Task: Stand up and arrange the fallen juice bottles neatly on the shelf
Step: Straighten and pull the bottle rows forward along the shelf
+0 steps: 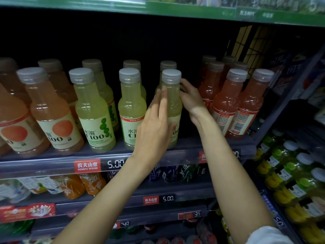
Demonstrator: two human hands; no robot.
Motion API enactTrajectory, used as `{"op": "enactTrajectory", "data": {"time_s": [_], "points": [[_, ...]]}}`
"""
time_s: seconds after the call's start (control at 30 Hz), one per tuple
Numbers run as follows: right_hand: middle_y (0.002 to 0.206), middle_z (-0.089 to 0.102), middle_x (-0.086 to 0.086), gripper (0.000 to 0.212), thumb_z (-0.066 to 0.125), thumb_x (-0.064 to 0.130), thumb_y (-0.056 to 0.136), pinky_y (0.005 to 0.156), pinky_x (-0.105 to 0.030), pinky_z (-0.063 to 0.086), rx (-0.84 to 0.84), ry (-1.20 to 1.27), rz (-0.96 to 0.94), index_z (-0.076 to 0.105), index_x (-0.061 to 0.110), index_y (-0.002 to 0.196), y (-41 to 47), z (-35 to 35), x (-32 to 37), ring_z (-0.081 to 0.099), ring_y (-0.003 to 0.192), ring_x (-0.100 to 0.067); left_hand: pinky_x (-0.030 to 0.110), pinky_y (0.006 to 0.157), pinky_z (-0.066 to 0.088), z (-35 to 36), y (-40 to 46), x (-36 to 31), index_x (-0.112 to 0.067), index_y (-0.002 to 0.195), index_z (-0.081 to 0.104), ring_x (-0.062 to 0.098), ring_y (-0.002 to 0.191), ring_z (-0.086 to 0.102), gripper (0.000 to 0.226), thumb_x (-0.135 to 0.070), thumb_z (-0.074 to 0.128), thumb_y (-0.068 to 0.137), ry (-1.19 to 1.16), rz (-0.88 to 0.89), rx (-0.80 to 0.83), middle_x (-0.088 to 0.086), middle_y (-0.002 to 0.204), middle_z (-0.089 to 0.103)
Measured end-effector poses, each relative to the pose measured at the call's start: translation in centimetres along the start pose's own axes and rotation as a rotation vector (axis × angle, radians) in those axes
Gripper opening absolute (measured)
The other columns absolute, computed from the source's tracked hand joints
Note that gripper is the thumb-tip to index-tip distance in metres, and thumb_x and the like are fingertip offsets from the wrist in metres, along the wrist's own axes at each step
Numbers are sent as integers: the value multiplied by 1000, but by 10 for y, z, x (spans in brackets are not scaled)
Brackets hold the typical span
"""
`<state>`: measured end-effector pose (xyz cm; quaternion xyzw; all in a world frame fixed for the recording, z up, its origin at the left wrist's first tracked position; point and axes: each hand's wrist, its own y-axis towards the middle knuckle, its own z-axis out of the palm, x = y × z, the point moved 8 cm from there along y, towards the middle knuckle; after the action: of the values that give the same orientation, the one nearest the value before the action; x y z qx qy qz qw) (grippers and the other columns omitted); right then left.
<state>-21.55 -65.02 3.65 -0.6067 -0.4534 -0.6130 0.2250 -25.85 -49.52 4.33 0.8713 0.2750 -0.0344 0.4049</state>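
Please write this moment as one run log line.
stage: aligning | object: pale green juice bottle, upright on shelf | left hand: on front | right hand: on right side

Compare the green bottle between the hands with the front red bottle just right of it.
The green juice bottle holds pale yellow-green liquid; the red juice bottle holds pinkish-red. The left hand and right hand touch the green one; nothing touches the red one. The green one shows its front label, the red one its back panel. Both stand upright with grey caps.

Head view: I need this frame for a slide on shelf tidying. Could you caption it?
Both hands, left and right, steady an upright yellow-green juice bottle at the shelf front.
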Motion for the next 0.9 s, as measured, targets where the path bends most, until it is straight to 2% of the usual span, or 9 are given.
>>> {"op": "enactTrajectory", "data": {"time_s": [0.13,0.27,0.4,0.5,0.6,0.7,0.77,0.83,0.9], "points": [[125,61,1,23,59,31,88,103,-44,43,-34,50,4,60,34,111,-10,-2,3,56,118,-16,32,91,49,-2,0,1,-1,149,15,30,130,46,90,-20,73,83,0,21,6,19,149,35],[127,60,-3,36,58,37,82,105,-43,42,-120,105,-43,59,27,116,-29,-10,6,54,120,-15,25,97,39,-11,-1,1,-1,148,21,27,123,47,81,-20,69,86,-6,40,-24,17,148,37],[121,62,-5,26,54,21,94,101,-37,46,-180,63,-78,58,19,120,-55,-15,7,57,114,-13,19,103,26,-18,-2,6,1,142,32,24,123,44,67,-15,66,86,-59,46,-49,14,142,43],[109,65,1,22,53,11,94,92,-22,47,-251,46,-139,58,14,115,-79,-13,12,59,105,-4,13,103,23,-19,-4,8,-1,141,36,23,125,44,63,-12,65,86,-125,69,-49,12,137,46],[113,61,11,24,54,17,95,89,-14,44,-272,-53,-177,55,16,119,-99,0,16,56,105,6,14,101,26,-20,-7,10,-1,138,40,24,122,46,58,-12,63,86,-185,80,-53,13,133,49],[125,55,12,36,57,23,94,98,-24,46,-219,-158,-153,47,24,129,-111,7,17,53,115,-1,15,96,33,-34,-12,7,-2,134,46,21,115,53,47,-17,59,91,-261,68,-129,11,125,56],[127,55,10,43,59,23,92,99,-26,45,-197,-283,-139,44,25,133,-119,-1,19,53,116,-4,19,90,43,-50,-16,0,-2,129,51,18,103,59,38,-17,55,94,-350,84,-225,8,113,63],[124,58,6,40,59,20,93,98,-26,45,-262,-418,-147,48,21,131,-133,-22,23,55,113,-6,30,79,52,-60,-18,-11,-2,123,55,18,92,63,31,-15,52,95,-474,135,-275,6,103,67],[117,63,4,32,57,14,93,96,-31,47,-371,-514,-184,55,17,125,-150,-50,27,58,109,-7,35,72,53,-59,-16,-28,-3,119,57,17,85,65,28,-16,50,95,-560,192,-254,4,97,68]]}}
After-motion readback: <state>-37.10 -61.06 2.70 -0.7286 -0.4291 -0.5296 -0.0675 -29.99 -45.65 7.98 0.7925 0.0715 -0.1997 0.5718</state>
